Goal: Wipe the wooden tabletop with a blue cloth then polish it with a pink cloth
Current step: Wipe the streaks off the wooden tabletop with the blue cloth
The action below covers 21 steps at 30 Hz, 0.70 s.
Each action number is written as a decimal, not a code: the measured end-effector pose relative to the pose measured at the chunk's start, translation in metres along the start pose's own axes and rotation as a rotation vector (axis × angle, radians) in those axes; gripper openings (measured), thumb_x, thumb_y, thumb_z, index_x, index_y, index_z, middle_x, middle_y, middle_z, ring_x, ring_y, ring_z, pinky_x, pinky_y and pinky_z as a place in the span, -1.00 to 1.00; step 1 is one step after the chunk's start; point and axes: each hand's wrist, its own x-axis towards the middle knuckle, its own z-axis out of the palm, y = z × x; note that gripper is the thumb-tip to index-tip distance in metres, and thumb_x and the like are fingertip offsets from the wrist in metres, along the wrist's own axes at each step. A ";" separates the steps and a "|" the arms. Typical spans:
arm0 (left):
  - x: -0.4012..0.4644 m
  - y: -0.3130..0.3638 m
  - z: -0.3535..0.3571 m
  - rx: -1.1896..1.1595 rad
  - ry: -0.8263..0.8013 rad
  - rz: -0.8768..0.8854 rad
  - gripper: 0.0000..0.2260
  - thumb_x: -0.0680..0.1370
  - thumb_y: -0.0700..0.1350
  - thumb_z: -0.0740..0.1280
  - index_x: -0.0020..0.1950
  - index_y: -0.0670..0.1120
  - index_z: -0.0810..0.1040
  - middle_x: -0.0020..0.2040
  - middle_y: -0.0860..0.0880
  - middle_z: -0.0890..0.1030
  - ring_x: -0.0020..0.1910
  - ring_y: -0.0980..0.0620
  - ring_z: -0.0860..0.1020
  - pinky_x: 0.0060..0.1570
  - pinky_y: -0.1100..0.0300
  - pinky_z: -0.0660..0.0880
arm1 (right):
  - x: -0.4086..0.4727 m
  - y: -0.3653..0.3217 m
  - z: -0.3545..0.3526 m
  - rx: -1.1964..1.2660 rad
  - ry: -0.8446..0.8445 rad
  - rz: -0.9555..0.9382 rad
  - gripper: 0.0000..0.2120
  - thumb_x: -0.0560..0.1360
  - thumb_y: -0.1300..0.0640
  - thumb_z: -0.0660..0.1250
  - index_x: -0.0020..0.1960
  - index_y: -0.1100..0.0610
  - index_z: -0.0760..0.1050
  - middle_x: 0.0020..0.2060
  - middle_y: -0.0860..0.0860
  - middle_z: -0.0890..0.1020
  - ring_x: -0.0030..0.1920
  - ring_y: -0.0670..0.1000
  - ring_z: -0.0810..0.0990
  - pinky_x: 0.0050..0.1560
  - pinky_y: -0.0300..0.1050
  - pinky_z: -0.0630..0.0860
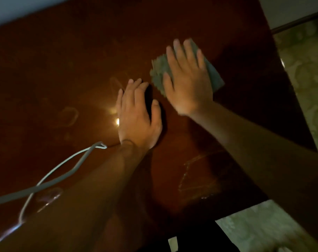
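Right hand [188, 77] flat on cloth [159, 70] near tabletop [63, 70] right edge.

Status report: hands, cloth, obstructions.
Right hand flat on blue cloth, pressing. Left hand flat on tabletop. Grey cable lies near left arm.

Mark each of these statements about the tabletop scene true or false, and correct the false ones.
1. The right hand presses flat on the cloth. True.
2. The cloth under that hand is bright pink. False: it looks grey-blue.
3. The left hand holds a second cloth. False: it rests flat on the bare wooden tabletop.
4. A grey cable lies beside the left forearm. True.
5. The cloth lies on the floor. False: it lies on the tabletop.
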 end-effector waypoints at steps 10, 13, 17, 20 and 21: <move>-0.036 -0.028 -0.040 -0.165 0.148 -0.181 -0.78 0.59 -0.19 0.22 0.22 -0.12 0.51 0.22 -0.03 0.46 0.18 0.10 0.43 0.25 0.08 0.41 | -0.108 -0.072 0.024 0.052 -0.068 -0.439 -0.41 0.64 -0.03 0.07 0.59 0.24 0.22 0.60 0.17 0.23 0.62 0.19 0.11 0.61 0.21 0.02; -0.056 -0.036 -0.045 -0.059 0.068 -0.092 -0.79 0.58 -0.20 0.25 0.20 -0.12 0.53 0.23 -0.08 0.50 0.23 0.03 0.43 0.26 0.16 0.25 | -0.103 -0.041 0.016 0.001 -0.129 -0.480 -0.42 0.68 -0.07 0.00 0.62 0.18 0.18 0.61 0.14 0.21 0.63 0.15 0.08 0.62 0.18 -0.02; -0.071 -0.033 -0.047 -0.044 -0.026 -0.018 -0.76 0.60 -0.16 0.22 0.23 -0.12 0.55 0.29 -0.08 0.49 0.31 0.00 0.41 0.30 0.18 0.22 | -0.041 0.008 0.002 0.028 -0.020 -0.097 -0.43 0.69 -0.06 -0.03 0.63 0.17 0.13 0.62 0.15 0.17 0.64 0.17 0.05 0.61 0.21 -0.04; -0.083 -0.025 -0.039 -0.059 -0.097 0.045 -0.72 0.63 -0.13 0.19 0.31 -0.13 0.51 0.38 -0.09 0.45 0.45 -0.02 0.33 0.43 0.11 0.21 | -0.053 0.003 0.009 -0.010 0.028 -0.001 -0.44 0.71 -0.06 -0.07 0.64 0.17 0.09 0.63 0.15 0.15 0.64 0.17 0.03 0.61 0.19 -0.05; -0.087 -0.023 -0.036 -0.067 -0.114 0.054 -0.71 0.64 -0.12 0.18 0.34 -0.13 0.49 0.41 -0.09 0.44 0.49 -0.03 0.28 0.48 0.07 0.19 | -0.072 -0.008 0.013 -0.018 0.038 0.005 -0.44 0.71 -0.07 -0.08 0.64 0.17 0.10 0.63 0.15 0.16 0.64 0.18 0.04 0.61 0.20 -0.04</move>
